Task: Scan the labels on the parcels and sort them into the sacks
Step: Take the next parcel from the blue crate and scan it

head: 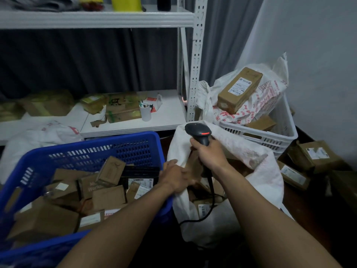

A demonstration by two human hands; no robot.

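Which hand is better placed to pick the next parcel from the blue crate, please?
Left: the left hand holds the sack beside the blue crate; the right hand grips the scanner.

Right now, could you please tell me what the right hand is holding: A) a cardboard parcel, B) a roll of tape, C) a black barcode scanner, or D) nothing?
C: the right hand grips the black barcode scanner, while the left hand holds the rim of the white sack.

White metal shelving rack (197, 55) stands before grey curtain (87, 59). Top shelf: folded grey cloth (38, 4) at left, yellow container (126, 3), dark cylinder (164, 3) near it. Lower shelf: upright white cup (145, 113) holding pens. Pale wall (318, 45) at right.
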